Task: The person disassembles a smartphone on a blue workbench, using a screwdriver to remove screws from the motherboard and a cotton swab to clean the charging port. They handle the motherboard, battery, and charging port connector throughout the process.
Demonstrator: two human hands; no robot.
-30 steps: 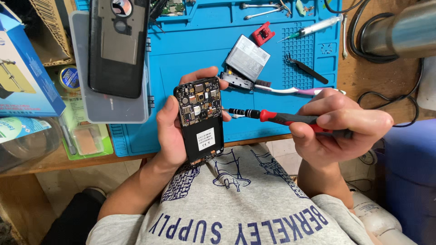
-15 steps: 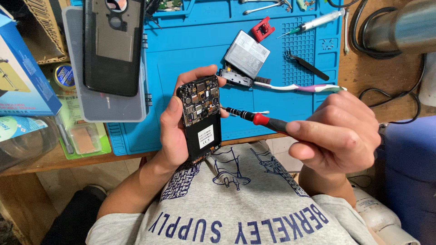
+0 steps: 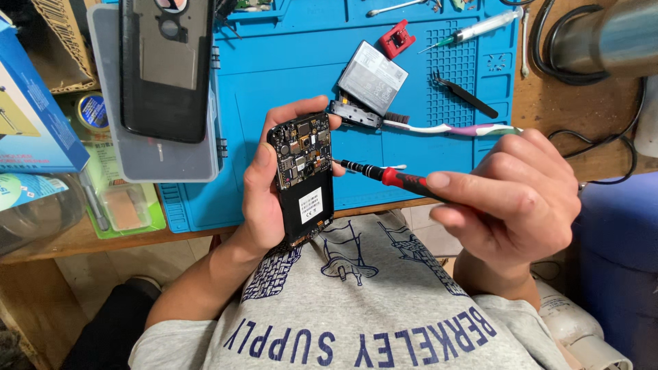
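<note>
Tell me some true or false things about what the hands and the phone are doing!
1. The left hand holds an opened phone with its circuit board showing. True.
2. The right hand holds a toothbrush. False: it holds a screwdriver with a red collar; the toothbrush lies on the blue mat.
3. The screwdriver tip points at the phone's right edge. True.
4. The tweezers are in the left hand. False: they lie on the mat.
5. The phone's back cover is on a grey case at the left. True.
</note>
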